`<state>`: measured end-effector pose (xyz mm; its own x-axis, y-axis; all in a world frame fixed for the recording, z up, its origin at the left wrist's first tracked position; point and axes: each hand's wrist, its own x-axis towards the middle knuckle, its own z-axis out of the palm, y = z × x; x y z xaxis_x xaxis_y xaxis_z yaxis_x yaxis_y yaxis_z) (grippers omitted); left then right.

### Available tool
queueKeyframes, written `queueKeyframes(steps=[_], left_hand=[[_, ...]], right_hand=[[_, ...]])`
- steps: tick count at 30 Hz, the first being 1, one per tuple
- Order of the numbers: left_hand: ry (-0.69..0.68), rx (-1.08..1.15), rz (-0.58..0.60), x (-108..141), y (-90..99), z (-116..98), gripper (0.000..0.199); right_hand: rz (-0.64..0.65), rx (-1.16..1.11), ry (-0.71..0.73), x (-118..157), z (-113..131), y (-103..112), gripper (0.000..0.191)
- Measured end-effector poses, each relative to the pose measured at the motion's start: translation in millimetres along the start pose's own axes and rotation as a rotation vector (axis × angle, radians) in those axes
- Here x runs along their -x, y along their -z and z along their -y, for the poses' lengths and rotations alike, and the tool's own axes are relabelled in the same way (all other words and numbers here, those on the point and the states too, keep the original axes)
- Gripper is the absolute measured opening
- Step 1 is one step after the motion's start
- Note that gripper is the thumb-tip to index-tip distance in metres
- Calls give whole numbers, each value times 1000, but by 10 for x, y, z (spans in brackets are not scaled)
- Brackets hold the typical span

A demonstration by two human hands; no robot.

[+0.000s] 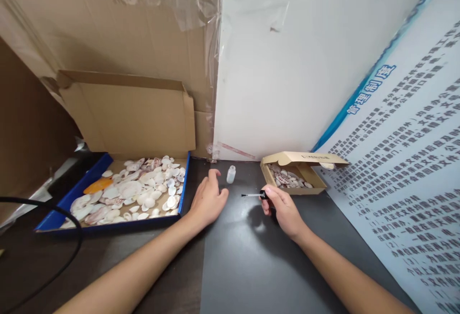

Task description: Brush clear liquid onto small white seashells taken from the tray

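Observation:
My right hand (282, 206) is closed on the black cap of a small applicator brush (253, 195), whose thin stem and dark tip point left. Just left of a small clear bottle (231, 174) is my left hand (210, 196), its thumb and forefinger apart and nothing between them. The bottle stands upright on the dark table without a cap and holds something whitish. A blue-sided cardboard box (185, 185), full of pale seashells (143, 185), lies to the left of my left hand.
Beyond my right hand a smaller cardboard box (316, 190) with a half-raised lid holds more shells (287, 178). A black cable (77, 237) curves across the left. Cardboard (143, 31) and a white panel (305, 65) stand behind; a printed poster (413, 161) leans at right.

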<state>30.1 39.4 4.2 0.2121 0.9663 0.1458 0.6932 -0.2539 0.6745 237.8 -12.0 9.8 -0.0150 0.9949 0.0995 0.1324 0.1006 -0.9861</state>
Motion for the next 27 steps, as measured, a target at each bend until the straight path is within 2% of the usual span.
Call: queueKeyframes(steps=[4,6,9,12,15,18,24,26,27], left_hand=[[-55,121,105,351,403,5,21],[-55,57,134,416,682,106,16],[-27,-22,94,345,1063,400,12],[-22,-122,45,228,1282,749,14],[-29,-165,94,198,1329,981,15],[-98,-222,144,229,1310,1053,21],[-225,-301,73,327,1304,908,24],[-239,-238,129,384,1280,819,25],[-229,-185,203,412,1262,779,28]], right_hand=[[13,-70,-73,-3,-41,-12,46],[35,-113,-110,-1,-59,-27,44],[72,-175,-154,5,-66,-62,41],[99,-216,-193,28,-40,-112,41],[113,-232,-232,88,3,-168,42],[117,-238,-273,179,44,-208,44],[91,-288,-295,278,88,-166,42],[95,-286,-289,269,72,-132,42],[96,-286,-294,263,56,-118,42]])
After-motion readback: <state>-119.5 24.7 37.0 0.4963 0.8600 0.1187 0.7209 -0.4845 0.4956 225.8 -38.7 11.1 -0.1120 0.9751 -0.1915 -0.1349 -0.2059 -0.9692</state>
